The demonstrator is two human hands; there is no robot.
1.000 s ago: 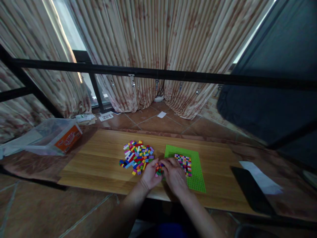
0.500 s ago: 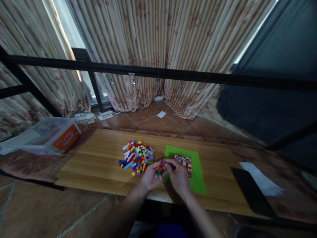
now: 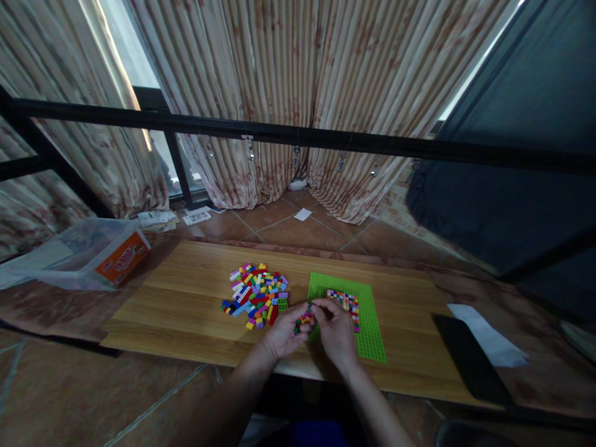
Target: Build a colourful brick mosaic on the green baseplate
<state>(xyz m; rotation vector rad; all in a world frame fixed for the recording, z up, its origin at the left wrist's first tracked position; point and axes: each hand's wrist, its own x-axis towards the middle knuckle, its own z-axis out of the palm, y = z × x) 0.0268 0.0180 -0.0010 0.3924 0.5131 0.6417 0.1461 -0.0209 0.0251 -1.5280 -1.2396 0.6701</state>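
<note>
My left hand [image 3: 283,335] is curled around several small toy bricks [image 3: 303,320], in pink, orange and green, cupped in its palm. Thumb and forefinger of my right hand [image 3: 336,329] pinch close together at the left fingertips; a small dark or green brick seems to be there, too small to make out fully. Beneath and behind the right hand lies a green baseplate [image 3: 372,329], with a block of many-coloured bricks [image 3: 347,302] set on it, partly covered by that hand. Left of my hands spreads a loose pile of mixed bricks [image 3: 258,292] on the wooden table.
The wooden table [image 3: 172,310] carries a black flat object [image 3: 468,354] at its right end, beside white paper [image 3: 493,338]. A clear plastic bin [image 3: 93,254] with an orange label stands beyond the left end. A black metal rail [image 3: 298,133] crosses before the curtains.
The fingers of my left hand have curled further over the bricks in the palm. My right fingertips remain close to them, and the view has shifted very slightly.
</note>
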